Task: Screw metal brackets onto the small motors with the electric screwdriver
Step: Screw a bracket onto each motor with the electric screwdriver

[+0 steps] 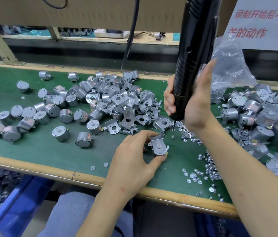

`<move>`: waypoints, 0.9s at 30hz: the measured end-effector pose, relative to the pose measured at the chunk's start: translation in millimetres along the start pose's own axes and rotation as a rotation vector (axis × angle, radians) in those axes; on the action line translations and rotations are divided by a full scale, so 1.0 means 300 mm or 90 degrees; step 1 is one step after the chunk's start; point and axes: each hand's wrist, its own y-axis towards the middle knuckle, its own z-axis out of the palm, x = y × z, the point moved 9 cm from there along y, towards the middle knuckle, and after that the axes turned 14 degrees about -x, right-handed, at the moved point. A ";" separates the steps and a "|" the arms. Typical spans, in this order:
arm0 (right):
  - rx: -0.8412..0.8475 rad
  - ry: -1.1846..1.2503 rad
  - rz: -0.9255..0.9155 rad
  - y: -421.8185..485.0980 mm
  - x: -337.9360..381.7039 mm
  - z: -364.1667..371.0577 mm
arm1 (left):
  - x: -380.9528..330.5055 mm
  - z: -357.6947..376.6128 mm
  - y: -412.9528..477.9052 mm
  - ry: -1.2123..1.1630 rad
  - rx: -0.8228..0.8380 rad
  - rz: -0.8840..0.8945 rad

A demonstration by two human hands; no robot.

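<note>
My left hand (134, 156) pinches a small round motor with a metal bracket (158, 145) laid over its top, holding it on the green table mat (41, 146). My right hand (193, 103) grips the black electric screwdriver (194, 53), which hangs upright. Its bit tip (173, 129) points down over the scattered screws (187, 134), a little up and to the right of the bracket, apart from it.
A heap of loose brackets (124, 106) and bare motors (61, 113) covers the mat's middle and left. Assembled motors (261, 120) pile up at the right beside a clear plastic bag (228, 69). More screws (210, 170) lie near the front edge. A blue bin (17, 206) sits below left.
</note>
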 end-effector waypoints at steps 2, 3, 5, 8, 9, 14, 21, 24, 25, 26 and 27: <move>0.051 0.042 0.014 -0.020 0.025 0.034 | 0.006 0.002 0.001 0.001 0.000 0.000; 0.073 0.059 0.015 -0.031 0.037 0.052 | 0.008 0.003 0.002 -0.001 0.002 -0.003; 0.113 0.095 0.025 -0.054 0.049 0.086 | 0.011 0.007 0.005 -0.011 0.004 -0.009; 0.136 0.128 0.049 -0.077 0.033 0.126 | 0.013 0.010 0.008 -0.019 0.003 -0.018; 0.135 0.129 0.053 -0.082 0.023 0.135 | 0.014 0.010 0.009 -0.019 0.001 -0.020; 0.104 0.119 0.055 -0.085 -0.020 0.147 | 0.024 0.008 0.010 -0.006 -0.008 -0.027; 0.103 0.122 0.037 -0.080 -0.017 0.146 | 0.029 0.004 0.011 -0.010 -0.010 -0.042; 0.120 0.120 0.019 -0.084 -0.008 0.155 | 0.033 0.003 0.009 -0.009 -0.012 -0.045; 0.122 0.117 0.020 -0.085 -0.010 0.157 | 0.033 0.002 0.009 -0.008 -0.014 -0.045; 0.122 0.114 0.022 -0.085 -0.012 0.157 | 0.033 0.002 0.009 -0.007 -0.015 -0.045; 0.121 0.111 0.024 -0.084 -0.013 0.157 | 0.033 0.002 0.010 -0.007 -0.015 -0.045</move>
